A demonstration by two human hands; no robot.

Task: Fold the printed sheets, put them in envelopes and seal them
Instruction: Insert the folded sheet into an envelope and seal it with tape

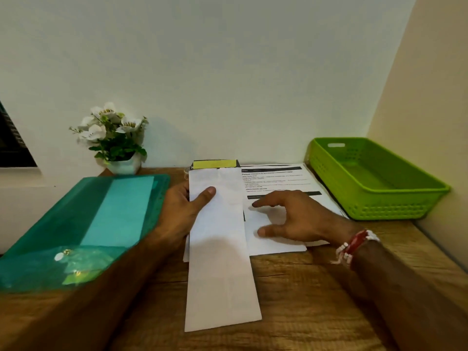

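Holding the envelope by its far half, the left hand pinches it with the thumb on top and the fingers hidden beneath. The envelope's near end points toward 6 o'clock over the worktop, tilted slightly to 5.

At 3 o'clock of that hand, the right hand, with a beaded band on its wrist, is spread with straight fingers over the sheets and grasps nothing. Whether its fingertips touch the paper cannot be told. The sheets lie unfolded, print up, just beside the envelope and partly under its right edge.

Judged step: taking up a sheet for folding. To do it well, the envelope is best set down first, so that both hands can square the sheet's edges before creasing. The folded sheet must come out narrower than the envelope.

Around:
- A teal folder at 9 o'clock lies close against the left forearm and may crowd the folding.
- A green basket at 2 o'clock sits just beside the sheets' far corner.
- A yellow-and-black box stands farther off at 12 o'clock, behind the envelope.
- A potted plant stands at 11, against the wall.
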